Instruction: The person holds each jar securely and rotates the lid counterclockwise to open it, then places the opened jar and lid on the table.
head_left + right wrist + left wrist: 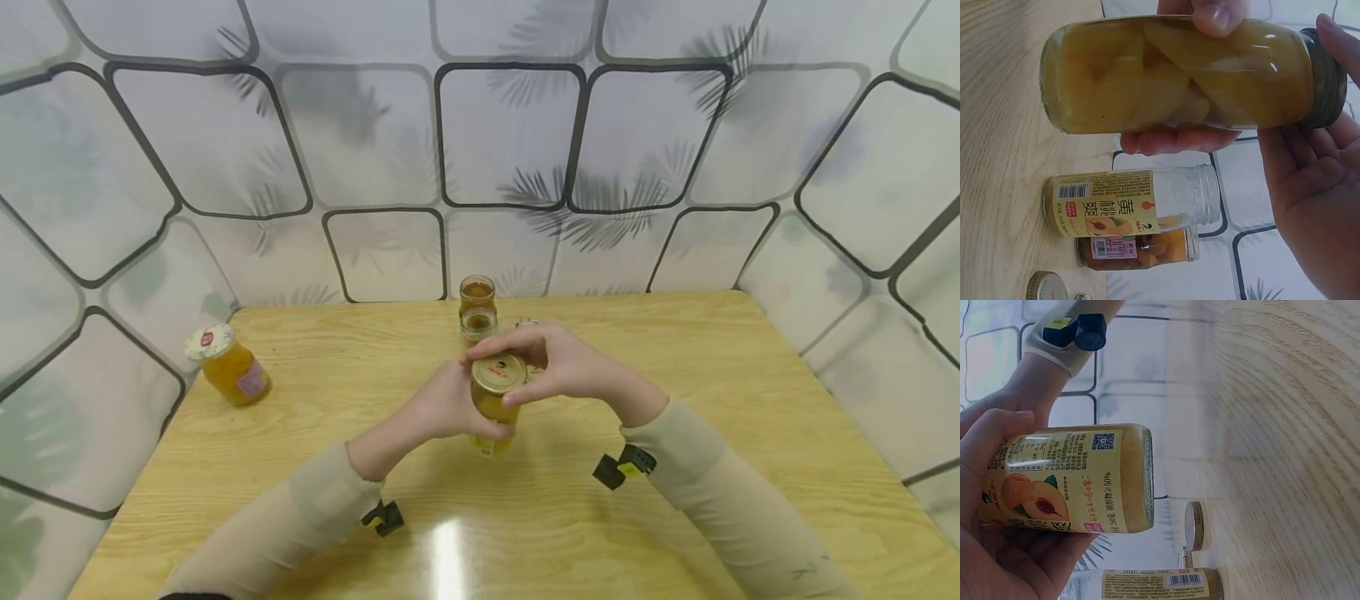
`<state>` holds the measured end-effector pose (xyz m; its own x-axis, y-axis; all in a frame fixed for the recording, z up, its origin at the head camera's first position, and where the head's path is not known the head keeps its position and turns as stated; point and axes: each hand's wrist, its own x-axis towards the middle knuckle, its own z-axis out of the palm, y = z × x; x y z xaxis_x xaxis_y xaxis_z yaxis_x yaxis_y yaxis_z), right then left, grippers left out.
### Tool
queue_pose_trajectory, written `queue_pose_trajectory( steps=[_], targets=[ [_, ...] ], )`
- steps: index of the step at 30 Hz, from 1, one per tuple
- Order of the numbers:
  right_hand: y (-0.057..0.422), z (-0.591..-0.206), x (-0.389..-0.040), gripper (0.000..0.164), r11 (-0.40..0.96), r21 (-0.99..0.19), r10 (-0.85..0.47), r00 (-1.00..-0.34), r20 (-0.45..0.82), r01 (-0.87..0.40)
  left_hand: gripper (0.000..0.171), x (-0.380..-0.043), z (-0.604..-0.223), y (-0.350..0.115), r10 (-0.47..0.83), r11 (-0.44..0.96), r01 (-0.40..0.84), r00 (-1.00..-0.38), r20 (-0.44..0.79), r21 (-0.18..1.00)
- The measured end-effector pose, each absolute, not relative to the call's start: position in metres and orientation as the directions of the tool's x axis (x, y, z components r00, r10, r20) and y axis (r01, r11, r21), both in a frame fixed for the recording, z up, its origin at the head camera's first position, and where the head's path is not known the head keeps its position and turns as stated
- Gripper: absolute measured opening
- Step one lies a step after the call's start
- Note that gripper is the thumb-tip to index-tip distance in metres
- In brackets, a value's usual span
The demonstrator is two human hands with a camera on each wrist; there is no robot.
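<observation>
Capped jar (1104, 112) of yellow fruit pieces (1172, 69), left grip (456, 402) curled round it, right grip (562, 360) pinched about its lid (499, 373).

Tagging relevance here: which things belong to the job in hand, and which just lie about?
In use:
left hand
right hand
capped peach jar
its gold lid

Apparently idle:
open peach jar
open purple-labelled jar
loose lids
floral-lidded jar

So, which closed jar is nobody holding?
The orange jar at far left, with the pale patterned lid. The left hand grips the other closed jar, the right hand its gold lid; the two jars behind are open.
</observation>
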<state>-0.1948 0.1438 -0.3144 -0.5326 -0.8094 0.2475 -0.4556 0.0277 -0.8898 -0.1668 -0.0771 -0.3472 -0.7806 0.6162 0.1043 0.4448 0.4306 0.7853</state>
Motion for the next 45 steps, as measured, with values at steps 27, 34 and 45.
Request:
queue_pose_trajectory(
  steps=[27,34,45],
  targets=[
    [0.153,-0.312,-0.194,0.066,0.052,-0.918,-0.762,-0.610,0.218,-0.394,0.052,-0.167,-0.343,-0.078,0.573,0.478,0.383,-0.818,0.050,0.791],
    [0.155,-0.311,-0.193,0.069,0.043,-0.924,-0.761,-0.612,0.215,-0.379,0.049,-0.167,-0.343,-0.077,0.575,0.477,0.382,-0.817,0.048,0.791],
    [0.156,-0.312,-0.196,0.065,0.016,-0.930,-0.776,-0.591,0.220,-0.366,0.049,-0.167,-0.342,-0.075,0.574,0.477,0.380,-0.818,0.046,0.793]
  ],
)
